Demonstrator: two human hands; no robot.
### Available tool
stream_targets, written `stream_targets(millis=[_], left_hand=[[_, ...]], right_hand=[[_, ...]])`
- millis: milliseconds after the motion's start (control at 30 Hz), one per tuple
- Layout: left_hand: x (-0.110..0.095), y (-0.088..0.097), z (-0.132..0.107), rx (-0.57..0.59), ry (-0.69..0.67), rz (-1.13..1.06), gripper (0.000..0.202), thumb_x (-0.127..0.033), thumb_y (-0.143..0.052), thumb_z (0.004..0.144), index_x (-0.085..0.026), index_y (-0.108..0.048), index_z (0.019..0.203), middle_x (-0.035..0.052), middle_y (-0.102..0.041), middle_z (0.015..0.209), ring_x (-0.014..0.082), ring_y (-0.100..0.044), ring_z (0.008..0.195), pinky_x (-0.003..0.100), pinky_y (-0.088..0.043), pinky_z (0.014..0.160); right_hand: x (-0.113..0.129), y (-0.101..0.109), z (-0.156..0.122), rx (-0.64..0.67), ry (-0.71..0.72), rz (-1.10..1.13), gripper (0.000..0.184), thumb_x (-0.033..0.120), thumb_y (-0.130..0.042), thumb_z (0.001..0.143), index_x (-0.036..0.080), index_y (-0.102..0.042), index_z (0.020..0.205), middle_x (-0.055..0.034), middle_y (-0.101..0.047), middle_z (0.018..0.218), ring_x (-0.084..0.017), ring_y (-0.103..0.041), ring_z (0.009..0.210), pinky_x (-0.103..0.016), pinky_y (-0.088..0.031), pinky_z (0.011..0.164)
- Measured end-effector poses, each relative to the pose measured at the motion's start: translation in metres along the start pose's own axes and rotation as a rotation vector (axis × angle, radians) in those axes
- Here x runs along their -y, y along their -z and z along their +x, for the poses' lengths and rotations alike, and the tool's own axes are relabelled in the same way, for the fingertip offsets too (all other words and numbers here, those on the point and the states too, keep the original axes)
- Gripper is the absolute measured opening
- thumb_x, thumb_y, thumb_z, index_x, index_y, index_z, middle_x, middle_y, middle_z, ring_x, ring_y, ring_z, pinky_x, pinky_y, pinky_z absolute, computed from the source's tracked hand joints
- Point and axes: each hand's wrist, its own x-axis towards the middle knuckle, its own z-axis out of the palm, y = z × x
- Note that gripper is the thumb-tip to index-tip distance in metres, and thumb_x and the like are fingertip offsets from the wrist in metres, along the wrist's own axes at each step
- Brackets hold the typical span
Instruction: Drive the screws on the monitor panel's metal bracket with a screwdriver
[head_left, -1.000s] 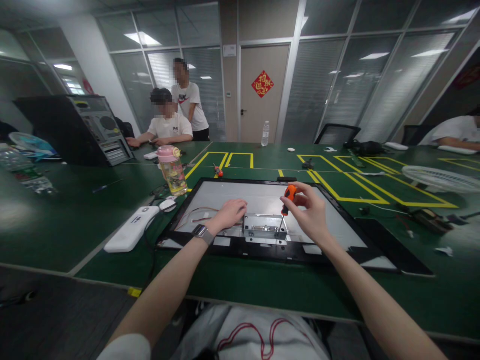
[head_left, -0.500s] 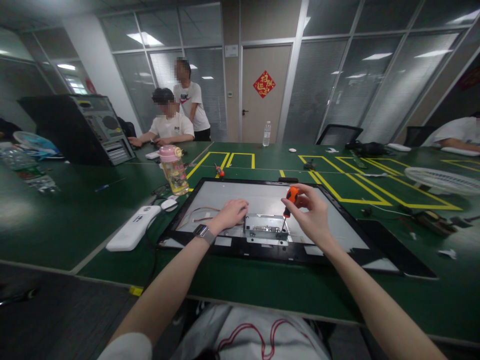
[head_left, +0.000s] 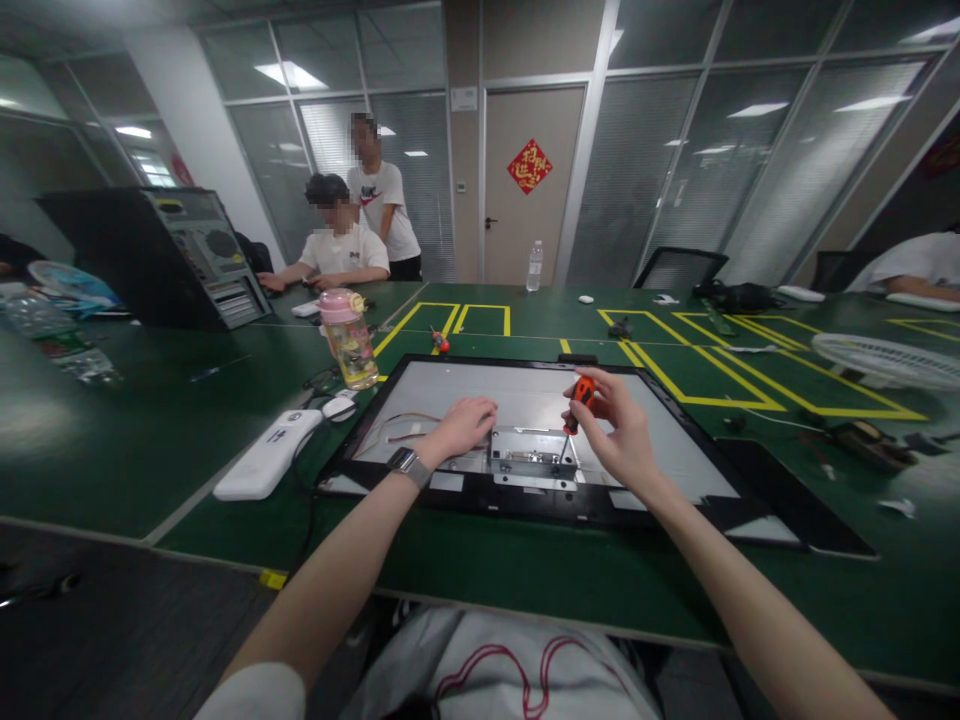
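A flat monitor panel (head_left: 675, 440) lies back-up on the green table (head_left: 150, 440) in front of me, with a metal bracket (head_left: 532, 462) near its front edge. My left hand (head_left: 465, 425) rests flat on the panel just left of the bracket, fingers spread. My right hand (head_left: 619, 425) is closed around an orange-handled screwdriver (head_left: 581, 395), held upright with its tip down at the bracket's right end. Thin wires (head_left: 397, 428) run across the panel on the left.
A white power strip (head_left: 266, 466) and a pink-capped bottle (head_left: 346, 340) stand to the left. A computer case (head_left: 161, 255) sits farther left. A fan grille (head_left: 885, 360) lies to the right. Two people are at the table's far left, another person's arm at far right.
My right hand and the screwdriver have dropped slightly and the handle now sits lower in my fingers. My left hand has stayed put on the panel.
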Motion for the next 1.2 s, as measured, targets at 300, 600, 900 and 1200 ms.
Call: stream_targets(millis=[300, 600, 900, 1200], left_hand=[[0.002, 0.0, 0.0, -0.004, -0.013, -0.018, 0.023, -0.025, -0.042, 0.099, -0.019, -0.064, 0.098, 0.0087, -0.066, 0.123, 0.0225, -0.06, 0.115, 0.039, -0.044, 0.103], [-0.003, 0.004, 0.0, 0.005, 0.003, -0.006, 0.023, -0.024, -0.042, 0.098, -0.018, -0.064, 0.099, 0.0091, -0.066, 0.124, 0.0231, -0.06, 0.115, 0.039, -0.044, 0.104], [-0.005, 0.006, 0.0, 0.014, 0.005, -0.02, 0.021, -0.022, -0.043, 0.098, -0.016, -0.063, 0.096, 0.0105, -0.066, 0.123, 0.0232, -0.06, 0.117, 0.039, -0.043, 0.105], [-0.005, 0.006, -0.001, 0.011, 0.009, -0.023, 0.023, -0.022, -0.042, 0.098, -0.017, -0.064, 0.097, 0.0103, -0.067, 0.123, 0.0229, -0.06, 0.116, 0.04, -0.043, 0.105]], right_hand=[[0.003, 0.008, 0.007, 0.138, -0.217, 0.578, 0.017, 0.045, -0.073, 0.083, 0.031, -0.068, 0.09, -0.0007, -0.066, 0.09, -0.02, -0.068, 0.086, -0.048, -0.056, 0.094], [0.012, 0.007, 0.008, 0.141, -0.204, 0.462, 0.03, 0.058, -0.068, 0.083, 0.028, -0.062, 0.082, -0.0014, -0.063, 0.089, -0.02, -0.068, 0.082, -0.049, -0.057, 0.09], [0.006, 0.01, 0.008, 0.123, -0.201, 0.48, 0.024, 0.052, -0.067, 0.086, 0.028, -0.063, 0.084, -0.0024, -0.065, 0.096, -0.021, -0.067, 0.088, -0.046, -0.057, 0.09], [0.002, 0.01, 0.009, 0.092, -0.257, 0.5, 0.023, 0.05, -0.063, 0.088, 0.031, -0.065, 0.1, -0.0036, -0.071, 0.097, -0.022, -0.07, 0.088, -0.046, -0.057, 0.087]])
